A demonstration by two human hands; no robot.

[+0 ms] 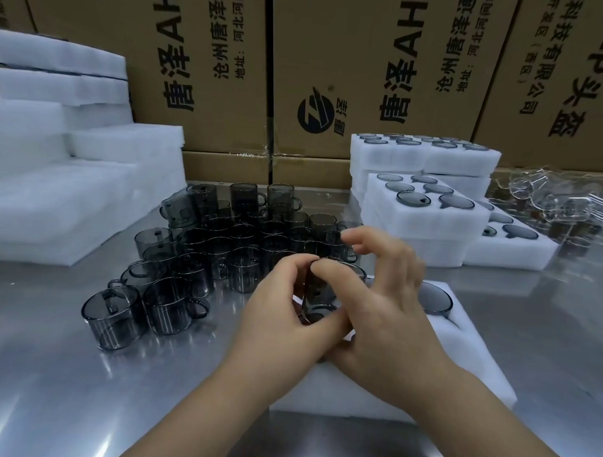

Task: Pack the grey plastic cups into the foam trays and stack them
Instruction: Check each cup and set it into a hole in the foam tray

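Both hands meet over one grey see-through cup [320, 297] above the near foam tray [477, 340]. My left hand [283, 316] grips the cup's left side with curled fingers. My right hand [386, 313] holds its right side, thumb on the rim, the other fingers lifted. Another grey cup [434, 298] sits seated in the tray's far right pocket. Several loose grey cups [203, 259] with handles crowd the steel table to the left.
Filled foam trays [427, 212] stand stacked at the back right, with more behind [422, 154]. Empty foam blocks [66, 172] pile up at the left. Cardboard boxes [299, 67] wall off the back. Clear plastic parts [554, 206] lie at the far right.
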